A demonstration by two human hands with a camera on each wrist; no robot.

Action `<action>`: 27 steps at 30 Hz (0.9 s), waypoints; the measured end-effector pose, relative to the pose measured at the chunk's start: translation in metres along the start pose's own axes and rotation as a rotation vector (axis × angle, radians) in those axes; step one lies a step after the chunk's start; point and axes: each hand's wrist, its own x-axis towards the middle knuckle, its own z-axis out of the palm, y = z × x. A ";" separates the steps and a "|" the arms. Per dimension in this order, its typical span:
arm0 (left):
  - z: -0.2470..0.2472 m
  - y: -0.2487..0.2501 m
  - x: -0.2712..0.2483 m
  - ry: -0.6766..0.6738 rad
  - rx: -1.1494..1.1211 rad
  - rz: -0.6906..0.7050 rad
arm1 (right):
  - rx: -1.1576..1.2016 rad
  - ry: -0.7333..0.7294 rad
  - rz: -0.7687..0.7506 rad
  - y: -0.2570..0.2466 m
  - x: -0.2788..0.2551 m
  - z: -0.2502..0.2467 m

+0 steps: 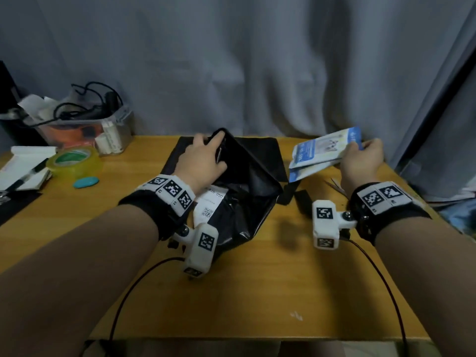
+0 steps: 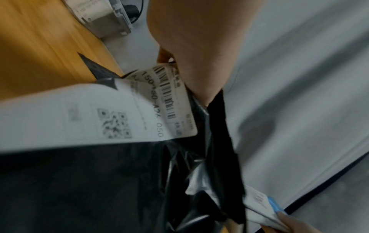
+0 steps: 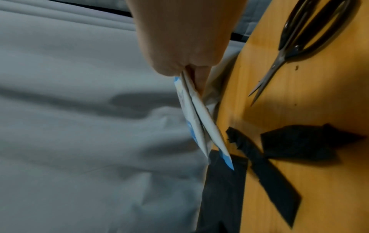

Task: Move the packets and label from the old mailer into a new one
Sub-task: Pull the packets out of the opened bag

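The old black mailer (image 1: 247, 202) lies crumpled in the middle of the table, its mouth lifted open toward the back. Its white label (image 1: 210, 204) with a barcode and QR code (image 2: 139, 110) faces up near my left wrist. My left hand (image 1: 216, 148) grips the upper edge of the mailer's mouth (image 2: 219, 126). My right hand (image 1: 356, 148) pinches a small stack of blue-and-white packets (image 1: 324, 150) in the air to the right of the mailer; in the right wrist view the packets (image 3: 195, 119) fan apart below the fingers. A flat black mailer (image 1: 268, 150) lies behind the old one.
Cut black strips (image 1: 304, 199) and scissors (image 3: 295, 39) lie on the table's right side. At the left are a green tape roll (image 1: 74, 161), a teal object (image 1: 86, 182), papers with a pen (image 1: 23, 168) and a clear box (image 1: 85, 124) of cables. A grey curtain hangs behind.
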 end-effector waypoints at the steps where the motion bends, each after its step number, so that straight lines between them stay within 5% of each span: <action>1: 0.005 0.003 0.002 0.010 0.031 0.005 | -0.007 0.011 0.029 0.008 0.005 0.001; 8: 0.020 0.023 0.021 0.074 -0.049 0.093 | 0.042 0.070 0.153 0.032 0.047 0.016; 15: 0.022 0.023 0.013 -0.096 -0.120 0.203 | -0.420 -0.368 0.327 0.057 0.038 0.029; 18: 0.017 0.020 0.001 -0.097 -0.137 0.281 | -0.514 -0.289 0.091 0.031 0.017 0.028; 20: 0.014 0.016 -0.007 -0.098 -0.052 0.352 | -0.345 -0.317 -0.150 0.000 -0.011 0.030; 23: 0.014 0.010 -0.012 -0.171 0.116 0.315 | -0.052 -0.595 -0.273 -0.043 -0.059 0.039; 27: 0.018 0.001 -0.019 -0.439 0.365 0.109 | -0.415 -1.014 -0.363 -0.047 -0.103 0.049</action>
